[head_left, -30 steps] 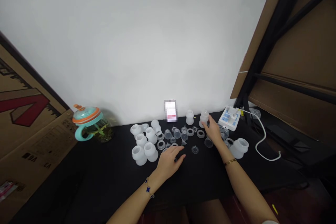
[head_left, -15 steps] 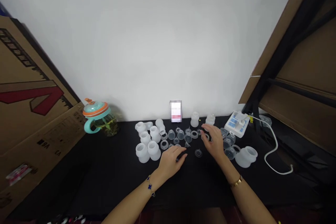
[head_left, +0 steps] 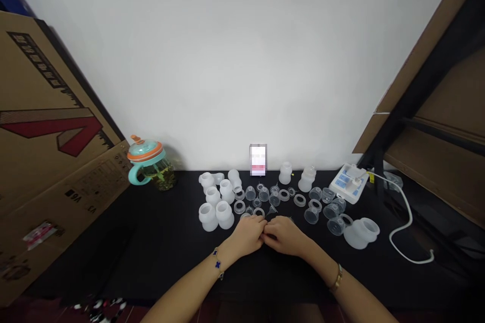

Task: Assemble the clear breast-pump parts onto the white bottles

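My left hand (head_left: 247, 235) and my right hand (head_left: 285, 236) meet at the front middle of the black table, fingertips touching. Both have curled fingers, and anything between them is hidden. Just beyond them lie a clear teat (head_left: 273, 209), a translucent collar ring (head_left: 258, 212) and several small clear caps (head_left: 264, 194). Left of my left hand stand several white baby bottle bodies (head_left: 225, 215), open at the neck. To the right of my right hand are more clear caps (head_left: 311, 215) and a larger frosted bottle (head_left: 361, 233) lying tilted.
A lit phone (head_left: 258, 160) leans on the wall. Two small bottles stand right of it, one topped by a teat (head_left: 307, 178). A teapot-shaped glass jug (head_left: 151, 164) stands at left, a power strip (head_left: 349, 183) with white cable (head_left: 410, 212) at right. Cardboard boxes (head_left: 56, 126) flank the table.
My right hand has come left and toward me from the loose parts at right, and now touches my left hand. The left fingers have closed. The view has shifted slightly.
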`<state>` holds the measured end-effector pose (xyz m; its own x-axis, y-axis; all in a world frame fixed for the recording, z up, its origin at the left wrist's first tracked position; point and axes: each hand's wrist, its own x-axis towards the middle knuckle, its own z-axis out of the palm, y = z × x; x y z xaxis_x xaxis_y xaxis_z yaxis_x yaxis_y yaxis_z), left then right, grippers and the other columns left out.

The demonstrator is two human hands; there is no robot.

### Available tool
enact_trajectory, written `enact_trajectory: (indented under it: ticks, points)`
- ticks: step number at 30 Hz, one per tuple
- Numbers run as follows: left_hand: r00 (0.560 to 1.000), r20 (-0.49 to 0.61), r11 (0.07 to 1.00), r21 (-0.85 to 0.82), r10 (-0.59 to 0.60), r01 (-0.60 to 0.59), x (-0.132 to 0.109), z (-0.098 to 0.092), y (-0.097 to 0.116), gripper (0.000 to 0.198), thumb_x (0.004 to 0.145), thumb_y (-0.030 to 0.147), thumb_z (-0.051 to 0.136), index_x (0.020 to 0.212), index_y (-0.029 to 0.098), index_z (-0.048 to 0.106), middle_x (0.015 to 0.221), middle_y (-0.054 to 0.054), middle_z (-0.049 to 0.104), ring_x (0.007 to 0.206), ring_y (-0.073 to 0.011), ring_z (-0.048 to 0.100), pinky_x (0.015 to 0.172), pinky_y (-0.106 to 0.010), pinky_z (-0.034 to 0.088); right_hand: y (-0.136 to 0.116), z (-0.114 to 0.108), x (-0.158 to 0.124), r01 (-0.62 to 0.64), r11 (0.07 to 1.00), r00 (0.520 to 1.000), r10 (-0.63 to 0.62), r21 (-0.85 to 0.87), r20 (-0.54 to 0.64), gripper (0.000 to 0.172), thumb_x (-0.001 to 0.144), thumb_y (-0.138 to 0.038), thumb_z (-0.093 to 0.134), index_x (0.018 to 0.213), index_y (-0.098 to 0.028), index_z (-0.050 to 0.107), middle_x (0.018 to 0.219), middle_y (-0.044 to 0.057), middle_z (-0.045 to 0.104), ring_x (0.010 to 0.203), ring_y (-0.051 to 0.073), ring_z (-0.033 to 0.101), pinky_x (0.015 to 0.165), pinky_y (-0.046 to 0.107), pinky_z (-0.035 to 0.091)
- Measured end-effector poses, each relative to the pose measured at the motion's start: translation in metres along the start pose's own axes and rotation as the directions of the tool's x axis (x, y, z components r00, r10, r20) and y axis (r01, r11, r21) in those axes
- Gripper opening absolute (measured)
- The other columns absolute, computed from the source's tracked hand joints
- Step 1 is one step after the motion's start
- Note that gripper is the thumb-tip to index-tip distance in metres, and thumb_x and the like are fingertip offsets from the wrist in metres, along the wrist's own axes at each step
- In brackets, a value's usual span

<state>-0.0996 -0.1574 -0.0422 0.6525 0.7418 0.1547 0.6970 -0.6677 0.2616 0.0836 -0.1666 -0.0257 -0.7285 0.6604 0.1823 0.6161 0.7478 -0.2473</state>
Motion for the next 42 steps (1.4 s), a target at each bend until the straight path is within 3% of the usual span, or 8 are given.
enact_trajectory:
  ticks: [5, 16, 22, 29, 32, 36, 39, 42]
  points:
    - [0.999, 0.047, 1.000, 0.026, -0.009, 0.008, 0.001, -0.003, 0.001, 0.019, 0.075, 0.006, 0.056, 0.086, 0.019, 0.061, 0.090, -0.006, 0.069, 0.083, -0.0228, 0.067, 0.073, -0.033, 0.050, 0.002, 0.002, 0.000, -0.059, 0.998, 0.997, 0.057, 0.030, 0.057, 0.023, 0.096, -0.024, 0.057, 0.081, -0.019, 0.073, 0.079, 0.003, 0.075, 0.070, 0.015, 0.066, 0.062, 0.025, 0.036]
    - [0.999, -0.042, 0.999, -0.030, 0.012, -0.013, -0.001, 0.000, -0.002, 0.028, 0.078, 0.001, 0.054, 0.097, 0.021, 0.061, 0.093, -0.004, 0.066, 0.083, -0.0206, 0.066, 0.072, -0.030, 0.051, 0.002, 0.001, 0.001, -0.115, 0.993, 0.991, 0.115, 0.000, 0.062, 0.024, 0.099, -0.030, 0.056, 0.086, -0.020, 0.074, 0.084, 0.004, 0.077, 0.074, 0.017, 0.069, 0.063, 0.024, 0.038]
    - [0.988, -0.156, 0.995, -0.103, -0.006, -0.010, -0.001, 0.001, -0.003, 0.038, 0.083, 0.000, 0.049, 0.112, 0.022, 0.058, 0.101, -0.004, 0.066, 0.090, -0.0206, 0.066, 0.076, -0.030, 0.053, 0.005, 0.000, 0.002, -0.174, 0.985, 0.984, 0.174, 0.010, -0.024, 0.025, 0.101, -0.030, 0.053, 0.087, -0.019, 0.071, 0.085, 0.004, 0.075, 0.077, 0.018, 0.069, 0.063, 0.024, 0.038]
    - [0.982, -0.184, 0.989, -0.146, -0.034, 0.007, -0.001, -0.001, 0.000, 0.021, 0.089, 0.006, 0.053, 0.102, 0.021, 0.059, 0.096, -0.003, 0.066, 0.087, -0.0206, 0.066, 0.075, -0.030, 0.053, 0.007, -0.004, 0.001, -0.203, 0.975, 0.967, 0.213, 0.086, -0.139, 0.024, 0.100, -0.026, 0.050, 0.083, -0.020, 0.067, 0.079, 0.002, 0.072, 0.073, 0.017, 0.067, 0.064, 0.024, 0.040]
    - [0.980, -0.196, 0.983, -0.184, -0.026, -0.010, -0.001, -0.003, 0.001, 0.022, 0.091, 0.010, 0.057, 0.108, 0.022, 0.057, 0.094, -0.002, 0.065, 0.085, -0.0194, 0.065, 0.074, -0.029, 0.052, 0.012, -0.009, -0.002, -0.233, 0.961, 0.925, 0.266, 0.148, -0.272, 0.023, 0.100, -0.032, 0.051, 0.085, -0.022, 0.066, 0.077, 0.002, 0.070, 0.071, 0.017, 0.066, 0.064, 0.025, 0.042]
    - [0.985, -0.171, 0.986, -0.168, -0.016, -0.013, -0.001, -0.006, 0.003, 0.035, 0.092, 0.013, 0.061, 0.123, 0.024, 0.054, 0.093, 0.000, 0.065, 0.086, -0.0191, 0.065, 0.075, -0.030, 0.051, 0.031, -0.017, -0.008, -0.321, 0.927, 0.828, 0.373, 0.193, -0.417, 0.026, 0.101, -0.032, 0.045, 0.094, -0.021, 0.067, 0.080, 0.003, 0.070, 0.068, 0.017, 0.065, 0.064, 0.026, 0.045]
    - [0.993, -0.120, 0.993, -0.117, 0.006, -0.020, -0.002, -0.006, 0.005, 0.035, 0.092, 0.015, 0.063, 0.124, 0.025, 0.055, 0.094, 0.000, 0.066, 0.086, -0.0194, 0.065, 0.072, -0.029, 0.050, 0.053, -0.018, -0.011, -0.466, 0.875, 0.753, 0.469, 0.130, -0.461, 0.024, 0.099, -0.029, 0.047, 0.104, -0.020, 0.069, 0.089, 0.005, 0.073, 0.074, 0.020, 0.068, 0.066, 0.028, 0.048]
    - [0.995, -0.081, 0.997, -0.061, 0.051, -0.056, -0.004, -0.005, 0.007, 0.030, 0.093, 0.017, 0.063, 0.121, 0.024, 0.056, 0.096, -0.001, 0.067, 0.091, -0.0206, 0.065, 0.072, -0.029, 0.048, 0.073, -0.014, -0.012, -0.536, 0.841, 0.741, 0.511, 0.073, -0.435, 0.025, 0.097, -0.021, 0.047, 0.107, -0.018, 0.069, 0.097, 0.007, 0.073, 0.081, 0.021, 0.069, 0.074, 0.031, 0.051]
